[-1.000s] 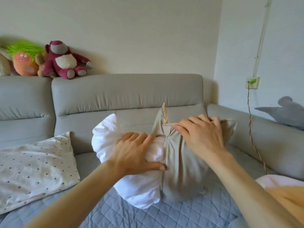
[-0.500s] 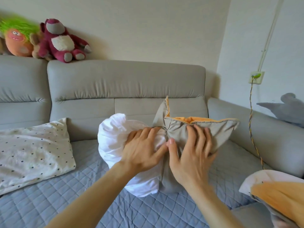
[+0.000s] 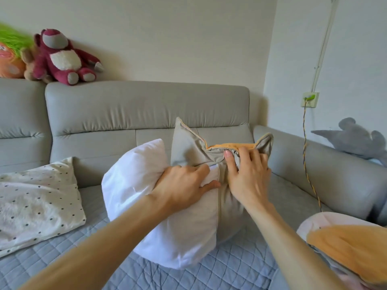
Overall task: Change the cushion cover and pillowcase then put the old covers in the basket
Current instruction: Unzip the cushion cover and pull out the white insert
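While the left hand (image 3: 184,185) is gripping the white cushion insert (image 3: 134,174) with curled fingers (image 3: 198,170) mid-seat on the sofa (image 3: 146,105), the right hand (image 3: 247,176), having climbed up the beige cover (image 3: 188,149), is pinching its orange-lined rim, suggesting the change is progressing.

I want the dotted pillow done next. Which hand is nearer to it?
Left. The left hand holds the insert, just right of the dotted pillow; the right hand grips the cover farther right.
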`<state>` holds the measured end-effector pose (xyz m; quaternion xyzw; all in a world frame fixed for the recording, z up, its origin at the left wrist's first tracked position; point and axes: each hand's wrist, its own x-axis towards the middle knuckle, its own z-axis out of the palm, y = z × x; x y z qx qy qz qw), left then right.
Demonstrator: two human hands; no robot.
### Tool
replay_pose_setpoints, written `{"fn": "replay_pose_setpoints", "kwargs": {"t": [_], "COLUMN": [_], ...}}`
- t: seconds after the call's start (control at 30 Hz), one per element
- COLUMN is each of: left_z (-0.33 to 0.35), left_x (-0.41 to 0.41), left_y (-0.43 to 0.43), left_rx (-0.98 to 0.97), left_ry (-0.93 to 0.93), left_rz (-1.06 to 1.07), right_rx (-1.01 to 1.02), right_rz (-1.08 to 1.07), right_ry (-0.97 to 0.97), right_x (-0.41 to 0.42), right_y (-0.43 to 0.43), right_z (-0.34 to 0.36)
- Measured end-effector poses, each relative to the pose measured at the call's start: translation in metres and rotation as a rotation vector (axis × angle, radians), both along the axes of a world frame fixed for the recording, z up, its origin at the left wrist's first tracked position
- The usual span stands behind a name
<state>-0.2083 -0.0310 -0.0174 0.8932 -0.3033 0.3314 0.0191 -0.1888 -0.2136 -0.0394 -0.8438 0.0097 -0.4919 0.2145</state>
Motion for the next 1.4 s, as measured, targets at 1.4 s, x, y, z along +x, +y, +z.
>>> {"fn": "replay_pose_setpoints", "kwargs": {"t": [1.4], "left_z": [0.022], "left_x": [-0.044], "left_y": [0.032], "left_rx": [-0.233], "left_ry": [-0.008], "left_rz": [0.158], "right_rx": [0.083], "right_rz": [0.002], "right_ry": [-0.146], "right_x": [-0.005], "right_y": [-0.024], "right_z": [-0.008]}}
